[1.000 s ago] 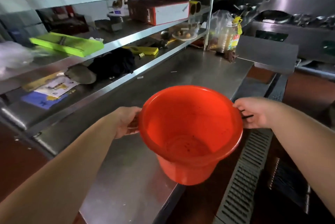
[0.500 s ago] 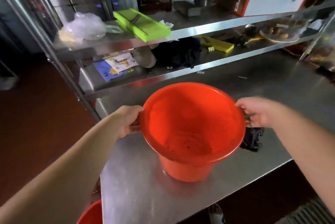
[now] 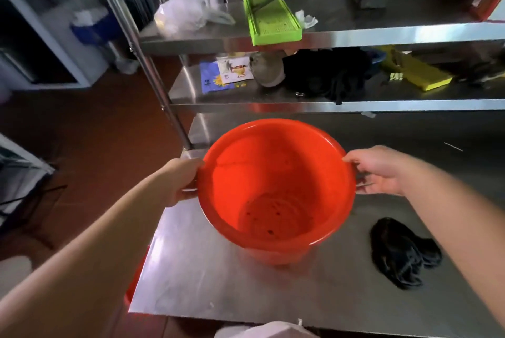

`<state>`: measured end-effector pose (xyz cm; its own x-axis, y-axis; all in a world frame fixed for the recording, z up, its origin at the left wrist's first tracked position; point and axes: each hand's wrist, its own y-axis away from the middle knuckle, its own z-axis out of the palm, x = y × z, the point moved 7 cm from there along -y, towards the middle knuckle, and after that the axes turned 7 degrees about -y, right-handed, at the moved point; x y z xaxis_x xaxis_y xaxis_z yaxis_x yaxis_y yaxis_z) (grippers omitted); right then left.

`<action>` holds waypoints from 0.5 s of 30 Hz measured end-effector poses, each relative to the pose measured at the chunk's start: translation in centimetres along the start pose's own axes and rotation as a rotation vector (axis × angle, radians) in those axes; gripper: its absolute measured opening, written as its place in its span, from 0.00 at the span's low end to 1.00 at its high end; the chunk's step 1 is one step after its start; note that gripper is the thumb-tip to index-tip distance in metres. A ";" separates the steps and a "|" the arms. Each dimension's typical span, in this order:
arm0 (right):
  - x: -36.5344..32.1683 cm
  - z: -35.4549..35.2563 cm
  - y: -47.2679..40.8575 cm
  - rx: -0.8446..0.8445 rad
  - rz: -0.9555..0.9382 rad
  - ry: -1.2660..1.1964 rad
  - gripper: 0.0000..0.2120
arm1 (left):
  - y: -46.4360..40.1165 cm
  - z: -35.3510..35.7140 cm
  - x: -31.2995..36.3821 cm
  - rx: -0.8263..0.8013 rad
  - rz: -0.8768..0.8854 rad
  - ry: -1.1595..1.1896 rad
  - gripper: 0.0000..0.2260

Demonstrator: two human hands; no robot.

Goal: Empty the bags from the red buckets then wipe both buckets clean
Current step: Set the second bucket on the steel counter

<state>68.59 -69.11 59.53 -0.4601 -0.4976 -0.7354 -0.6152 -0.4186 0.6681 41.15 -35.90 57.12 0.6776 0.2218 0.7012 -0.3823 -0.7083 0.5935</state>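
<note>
One red bucket (image 3: 276, 190) stood in the middle of the view, over the steel bench (image 3: 205, 277), its base at or just above the surface; which, I could not tell. It held no bag, only dark specks on its floor. The left hand (image 3: 181, 182) gripped the bucket at 9 o'clock, fingers curled under the rim by a handle fitting. The right hand (image 3: 378, 171) was at 3 o'clock, thumb on the rim and fingers curled loosely beside a thin handle; whether that grip closed round it could not be told.

Half a second before, the bucket had sat nearer the bench's front edge with the black cloth tucked behind its right side; now the view had swung left, the cloth (image 3: 401, 253) lay apart from the bucket at 4 o'clock, and the sliver of a second red bucket (image 3: 134, 285) showed beyond the bench's left edge at 7 o'clock.

At 12 o'clock, shelves rose behind the bench. The upper shelf (image 3: 382, 37) carried a clear plastic bag (image 3: 183, 12) and a green slicer (image 3: 270, 15). The lower shelf (image 3: 246, 97) carried printed packets (image 3: 226, 72), a grey bowl (image 3: 266, 69), dark fabric (image 3: 325, 75) and a yellow slicer (image 3: 418, 75). A shelf post (image 3: 155, 75) stood at 10 o'clock, with red floor (image 3: 90, 130) beyond it.
</note>
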 end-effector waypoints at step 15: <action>2.3 -6.0 -5.5 0.016 0.004 0.127 0.10 | -0.8 0.6 1.0 0.194 -0.013 -0.435 0.19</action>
<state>74.78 -72.49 54.82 -0.3781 -0.5918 -0.7119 -0.6243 -0.4048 0.6681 42.47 -35.51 57.14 0.8975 -0.0400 0.4393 -0.2753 -0.8288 0.4872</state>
